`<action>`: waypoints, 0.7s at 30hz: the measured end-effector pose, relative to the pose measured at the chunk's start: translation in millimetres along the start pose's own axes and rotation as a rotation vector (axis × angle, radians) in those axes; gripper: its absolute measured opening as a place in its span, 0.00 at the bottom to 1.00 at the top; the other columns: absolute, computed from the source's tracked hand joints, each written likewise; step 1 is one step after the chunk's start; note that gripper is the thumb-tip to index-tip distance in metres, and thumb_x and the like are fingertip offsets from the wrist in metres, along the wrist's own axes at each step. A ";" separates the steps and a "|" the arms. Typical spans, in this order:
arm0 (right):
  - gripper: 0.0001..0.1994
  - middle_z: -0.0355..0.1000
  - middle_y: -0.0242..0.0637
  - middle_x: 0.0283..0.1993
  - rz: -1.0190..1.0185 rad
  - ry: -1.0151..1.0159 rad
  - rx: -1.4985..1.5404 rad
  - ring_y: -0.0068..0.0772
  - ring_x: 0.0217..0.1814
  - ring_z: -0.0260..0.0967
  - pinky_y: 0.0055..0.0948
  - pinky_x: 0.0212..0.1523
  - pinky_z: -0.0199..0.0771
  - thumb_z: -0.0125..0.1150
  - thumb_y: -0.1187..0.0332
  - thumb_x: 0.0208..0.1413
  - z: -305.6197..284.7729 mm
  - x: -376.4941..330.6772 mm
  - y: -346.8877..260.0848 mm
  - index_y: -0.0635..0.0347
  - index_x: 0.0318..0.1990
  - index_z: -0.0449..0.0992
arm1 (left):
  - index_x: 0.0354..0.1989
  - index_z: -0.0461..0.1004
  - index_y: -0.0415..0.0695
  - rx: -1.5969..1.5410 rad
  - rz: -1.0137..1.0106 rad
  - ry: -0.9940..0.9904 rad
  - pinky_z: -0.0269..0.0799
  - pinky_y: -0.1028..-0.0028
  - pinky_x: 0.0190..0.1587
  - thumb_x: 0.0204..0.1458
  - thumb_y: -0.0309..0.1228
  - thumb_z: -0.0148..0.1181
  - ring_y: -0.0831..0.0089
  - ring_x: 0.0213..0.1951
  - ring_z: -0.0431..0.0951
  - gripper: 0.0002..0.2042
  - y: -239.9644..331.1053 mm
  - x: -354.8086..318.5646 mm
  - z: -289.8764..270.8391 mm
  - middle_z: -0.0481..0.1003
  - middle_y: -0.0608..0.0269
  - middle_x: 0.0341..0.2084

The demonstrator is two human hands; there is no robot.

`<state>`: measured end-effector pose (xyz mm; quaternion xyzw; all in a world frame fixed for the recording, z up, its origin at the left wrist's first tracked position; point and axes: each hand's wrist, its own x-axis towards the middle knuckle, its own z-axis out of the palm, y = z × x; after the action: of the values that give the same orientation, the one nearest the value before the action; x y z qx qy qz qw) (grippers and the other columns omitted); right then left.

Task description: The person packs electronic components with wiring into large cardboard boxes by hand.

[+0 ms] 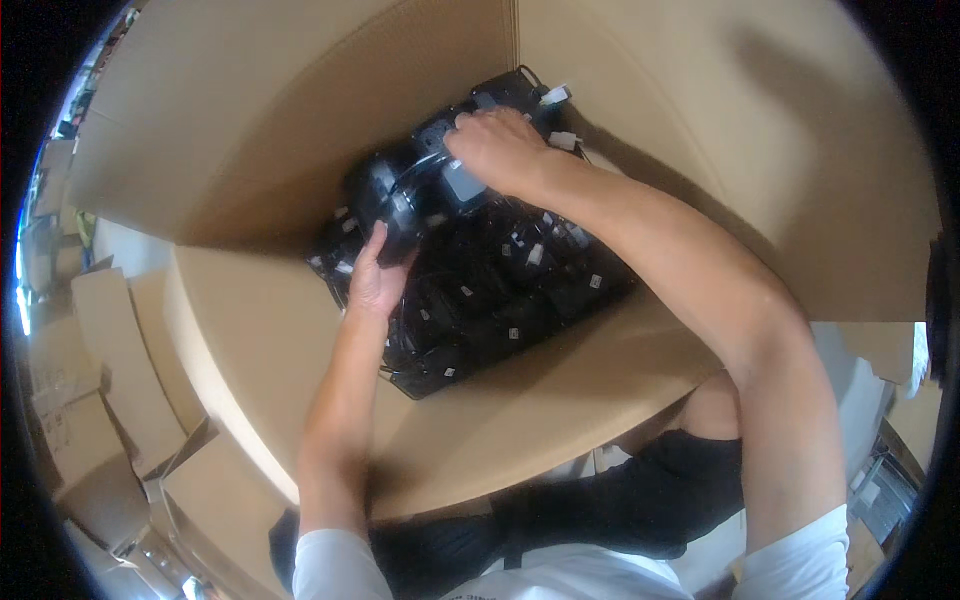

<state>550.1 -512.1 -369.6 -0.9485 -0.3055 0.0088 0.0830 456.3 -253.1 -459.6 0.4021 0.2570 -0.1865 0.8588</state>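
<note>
Person leans over a big open brown cardboard box (300, 330), both arms down inside. Left hand (375, 280) cups the near side of a black plastic motor-like unit w/ wires (415, 190), fingers curled up against its rounded end. Right hand (500, 150) sits on top of the same unit, fingers bent & pressed together, gripping its far edge. Unit is at the top of a packed layer of similar black parts w/ small white tags (500, 300) filling the box bottom. More cardboard boxes (90, 400) stacked at left.
</note>
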 end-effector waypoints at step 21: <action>0.17 0.73 0.41 0.61 -0.206 0.007 -0.417 0.40 0.69 0.63 0.45 0.72 0.55 0.53 0.68 0.60 20.1 -3.5 10.5 0.62 0.54 0.76 | 0.56 0.74 0.39 0.409 0.105 0.208 0.68 0.67 0.55 0.56 0.36 0.70 0.67 0.49 0.76 0.22 -1.3 34.4 32.5 0.78 0.60 0.49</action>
<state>552.0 -519.5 -391.2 -0.9091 -0.3954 -0.0661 -0.1132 492.5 -283.3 -463.0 0.5977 0.2799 -0.1473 0.7367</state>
